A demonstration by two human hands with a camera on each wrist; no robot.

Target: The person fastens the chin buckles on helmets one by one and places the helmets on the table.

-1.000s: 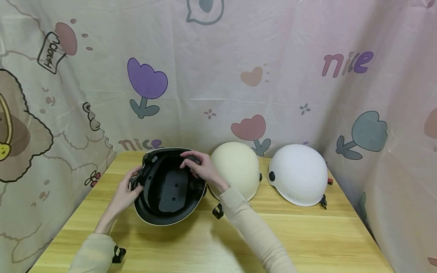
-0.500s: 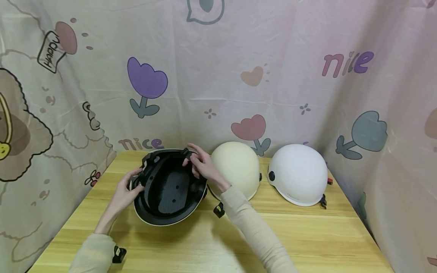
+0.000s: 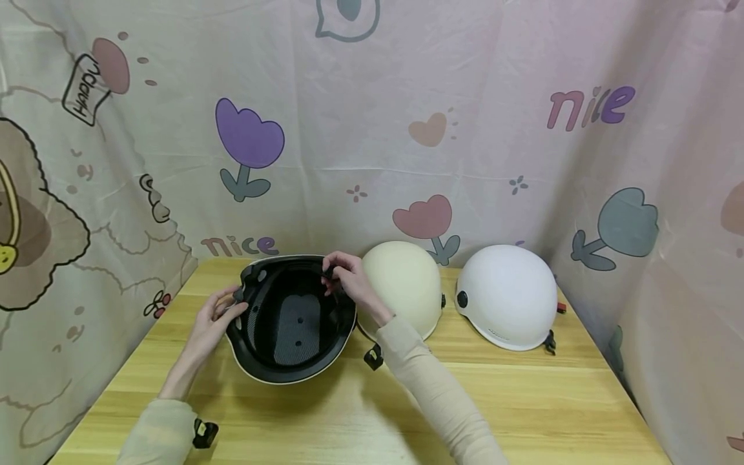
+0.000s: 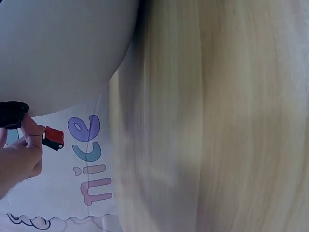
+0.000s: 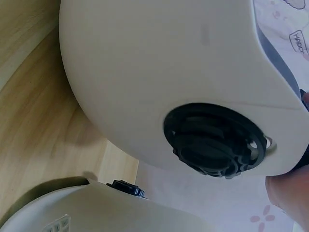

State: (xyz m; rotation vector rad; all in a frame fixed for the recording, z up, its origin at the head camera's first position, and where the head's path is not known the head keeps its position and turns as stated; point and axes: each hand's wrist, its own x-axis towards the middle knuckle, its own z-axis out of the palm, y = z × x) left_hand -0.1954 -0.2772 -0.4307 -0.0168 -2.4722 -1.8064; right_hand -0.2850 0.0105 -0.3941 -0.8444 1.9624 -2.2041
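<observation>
Nearest the onlooker, two pale sleeves, the left sleeve (image 3: 157,433) and the right sleeve (image 3: 436,394), reach forward over a wooden tabletop (image 3: 325,426), each wrist bearing a small black device. Between the forearms, a broad stretch of wood grain runs from the near side of the table up to the upturned helmet (image 3: 296,323), which sits at centre-left, its black-lined hollow tilted toward the viewer.

The left hand (image 3: 209,323) pinches the helmet's left edge, thumb on the inner side of the rim and fingers curled outside. Seen from the left wrist, a red-and-black buckle (image 4: 54,137) lies at those fingers; whether they hold it cannot be told. The right hand (image 3: 351,281), at the upper right rim, has thumb and fingertips drawn together on a small black piece (image 3: 327,272), too small to identify. From the right wrist, a black round fitting (image 5: 215,140) stands out on the pale shell.

To the right, just beside the upturned helmet, rests the cream helmet (image 3: 401,290), dome up; the right wrist and hand pass before it, leaving little side room. Beyond a further gap stands the white helmet (image 3: 508,300), near the table's right edge. Behind all three hangs a printed cloth (image 3: 349,116), close to the table's far edge.
</observation>
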